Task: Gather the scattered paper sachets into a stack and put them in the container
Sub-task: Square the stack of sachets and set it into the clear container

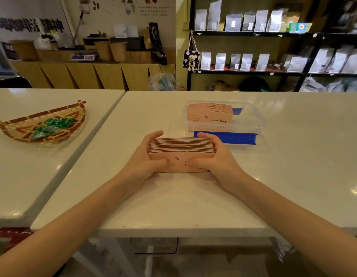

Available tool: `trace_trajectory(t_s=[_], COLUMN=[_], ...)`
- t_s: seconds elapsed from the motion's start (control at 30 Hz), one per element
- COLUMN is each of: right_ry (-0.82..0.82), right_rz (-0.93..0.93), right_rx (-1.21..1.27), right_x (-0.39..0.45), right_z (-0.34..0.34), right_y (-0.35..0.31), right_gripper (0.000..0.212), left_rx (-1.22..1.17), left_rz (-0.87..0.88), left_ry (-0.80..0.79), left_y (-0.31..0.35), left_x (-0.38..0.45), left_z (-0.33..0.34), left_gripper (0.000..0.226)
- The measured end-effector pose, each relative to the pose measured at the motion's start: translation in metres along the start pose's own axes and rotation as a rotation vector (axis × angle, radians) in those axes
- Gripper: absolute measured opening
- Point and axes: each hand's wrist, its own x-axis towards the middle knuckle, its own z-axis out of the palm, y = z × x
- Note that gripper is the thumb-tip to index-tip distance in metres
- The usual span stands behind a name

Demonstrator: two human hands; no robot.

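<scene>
A stack of pink paper sachets [181, 148] stands on edge on the white table, squeezed between both hands. My left hand [145, 158] clamps its left end and my right hand [215, 158] clamps its right end, thumbs on the front face. Just behind and to the right sits a clear plastic container [253, 124] with blue clips. Another stack of pink sachets [210, 114] stands inside it at the left.
A woven basket [17, 132] with green wrapped sweets lies on the adjoining table at the left. A seam runs between the two tables. Shelves with grey pouches [245, 62] and a wooden counter stand behind, beyond the table's far edge.
</scene>
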Motion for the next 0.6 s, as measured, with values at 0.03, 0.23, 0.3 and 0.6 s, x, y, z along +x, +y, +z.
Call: trace_trajectory(t_s=[0.03, 0.23, 0.3, 0.6], right_ry=[0.002, -0.005, -0.017, -0.165], right_rz=[0.001, -0.002, -0.005, -0.005], right_rx=[0.008, 0.030, 0.023, -0.080], right_x=[0.000, 0.001, 0.003, 0.005], right_z=[0.000, 0.001, 0.000, -0.022], right_y=[0.001, 0.004, 0.004, -0.004], right_gripper=[0.073, 0.061, 0.060, 0.072], left_rx=[-0.011, -0.094, -0.096, 0.161], left_rz=[-0.004, -0.015, -0.010, 0.003], left_ry=[-0.003, -0.005, -0.022, -0.221], left_y=[0.000, 0.000, -0.001, 0.010], left_x=[-0.001, 0.000, 0.001, 0.004], left_z=[0.001, 0.003, 0.002, -0.022], left_gripper=[0.068, 0.055, 0.053, 0.049])
